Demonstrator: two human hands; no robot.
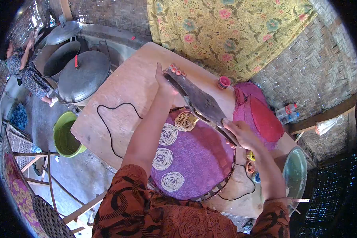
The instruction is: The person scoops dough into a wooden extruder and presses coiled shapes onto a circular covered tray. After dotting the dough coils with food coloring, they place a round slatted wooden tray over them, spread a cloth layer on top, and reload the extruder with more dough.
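Observation:
My left hand (pixel 166 82) grips the far end of a dark, flat board-like tool (pixel 204 101), its fingertips curled over the edge. At the near end of this tool, my right hand (pixel 242 133) is closed around it. The tool is held tilted above a round tray (pixel 222 183) with a dark rim and a purple mesh surface. Three pale coils of thin strands (pixel 162 159) lie along the tray's left side. A yellower coil (pixel 183 121) sits at its far edge, partly below the tool. The tool's underside is hidden.
A black cord (pixel 107 133) loops across the wooden table (pixel 146 59). Small colored containers (pixel 250 167), a red cup (pixel 224 82) and red-purple cloth (pixel 261 119) lie right. A green basin (pixel 67 135), large lidded pots (pixel 85 77) and another person (pixel 25 69) are left.

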